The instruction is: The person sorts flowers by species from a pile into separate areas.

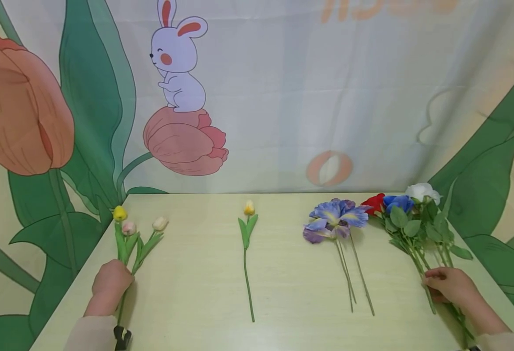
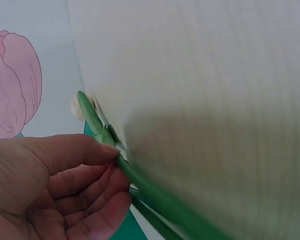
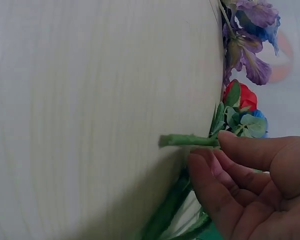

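At the left of the table, my left hand (image 1: 113,280) holds a tulip by its green stem (image 2: 155,187), pinched between thumb and finger in the left wrist view. Yellow (image 1: 119,213), pink (image 1: 128,228) and white (image 1: 160,224) tulip heads fan out beyond the hand. My right hand (image 1: 452,285) is at the far right, pinching a rose by its stem (image 3: 190,140) near the cut end. Red (image 1: 374,204), blue (image 1: 398,203) and white (image 1: 424,192) roses lie together there with green leaves, heads toward the back edge. More stems pass beneath the right hand.
A single yellow tulip (image 1: 249,208) lies lengthwise in the middle of the pale wooden table (image 1: 187,292). Several blue-purple irises (image 1: 336,219) lie between it and the roses. Behind the table hangs a printed cloth (image 1: 261,97) with a rabbit and large tulips.
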Motion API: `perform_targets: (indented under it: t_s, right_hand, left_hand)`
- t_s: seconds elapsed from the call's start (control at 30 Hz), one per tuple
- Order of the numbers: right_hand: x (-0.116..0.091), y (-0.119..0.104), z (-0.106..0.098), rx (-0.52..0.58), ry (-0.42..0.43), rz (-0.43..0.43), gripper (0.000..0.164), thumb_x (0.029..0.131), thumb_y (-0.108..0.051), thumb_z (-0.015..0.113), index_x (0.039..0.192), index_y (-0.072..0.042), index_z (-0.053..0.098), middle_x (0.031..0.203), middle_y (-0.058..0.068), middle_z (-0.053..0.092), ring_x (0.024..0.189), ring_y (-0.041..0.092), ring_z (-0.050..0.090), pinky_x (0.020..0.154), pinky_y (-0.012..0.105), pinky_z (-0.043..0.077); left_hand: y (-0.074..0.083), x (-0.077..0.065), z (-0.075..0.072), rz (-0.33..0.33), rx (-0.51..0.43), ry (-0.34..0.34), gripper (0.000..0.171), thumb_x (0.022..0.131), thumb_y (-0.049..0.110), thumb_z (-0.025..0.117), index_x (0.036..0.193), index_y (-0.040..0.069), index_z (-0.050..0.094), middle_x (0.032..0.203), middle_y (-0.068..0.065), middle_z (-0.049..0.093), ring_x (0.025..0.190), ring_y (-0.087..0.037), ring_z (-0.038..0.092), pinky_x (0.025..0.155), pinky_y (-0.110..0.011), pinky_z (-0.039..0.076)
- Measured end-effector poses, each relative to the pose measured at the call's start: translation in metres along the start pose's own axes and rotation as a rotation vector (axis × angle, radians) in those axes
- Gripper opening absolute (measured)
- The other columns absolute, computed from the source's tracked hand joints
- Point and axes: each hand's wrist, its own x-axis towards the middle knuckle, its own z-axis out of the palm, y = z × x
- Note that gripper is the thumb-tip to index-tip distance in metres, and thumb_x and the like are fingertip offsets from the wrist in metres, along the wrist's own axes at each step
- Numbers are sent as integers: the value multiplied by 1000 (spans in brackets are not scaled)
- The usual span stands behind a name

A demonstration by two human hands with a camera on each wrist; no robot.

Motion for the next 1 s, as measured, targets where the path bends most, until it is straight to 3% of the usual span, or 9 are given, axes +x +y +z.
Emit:
perform_targets:
  t_s: [0.2,0.37,0.43,0.6,0.67,0.8,1.0]
  right_hand:
    - [-7,-8,-14,-71,43,-34,51,100,-19,54,129,22,45,109,34,62,79,19,69,71,38,60]
    - [-16,-31,-27,-77,132,-118,56,103,-25,50,134,21,41,121,41,55,86,24,69,73,37,61]
    - [-19,-46,-26,-82,161,-170,57,104,-28,48,136,19,41,124,40,55,86,19,69,73,35,61]
    - [-29,-93,-8,-76,227,-323,57,103,-34,50,137,10,46,126,34,58,77,-8,60,69,26,60]
    - [-31,-114,2,-49,236,-382,55,102,-35,53,136,8,49,124,32,60,76,-13,58,69,22,59]
    - [-33,-151,25,6,219,-482,46,101,-27,56,131,7,53,121,29,63,79,-13,58,70,19,58]
    - [-31,-191,61,69,171,-544,37,98,-18,62,126,5,59,112,24,66,82,4,64,70,22,59]
  left_hand:
    - [4,-1,-6,16,-17,-7,15,80,8,59,68,0,61,66,-12,58,59,-22,50,49,-31,40]
    - [15,-1,-16,67,-88,-29,21,85,10,59,88,-8,70,72,-12,66,65,-20,58,54,-29,43]
    - [23,-1,-20,86,-133,-31,24,87,10,59,95,-10,70,73,-12,69,66,-19,62,56,-29,45]
    - [54,-4,-26,147,-243,-26,27,90,10,60,104,-12,68,82,-18,73,69,-19,68,63,-32,56]
    - [68,-7,-28,175,-276,-30,28,91,10,60,107,-12,67,88,-21,74,72,-21,70,66,-33,58]
    - [94,-15,-30,212,-351,-39,30,93,12,61,112,-11,66,98,-24,73,78,-24,71,70,-35,60]
    - [126,-24,-26,235,-455,-41,27,93,11,62,110,-9,67,98,-23,73,74,-16,70,71,-33,61]
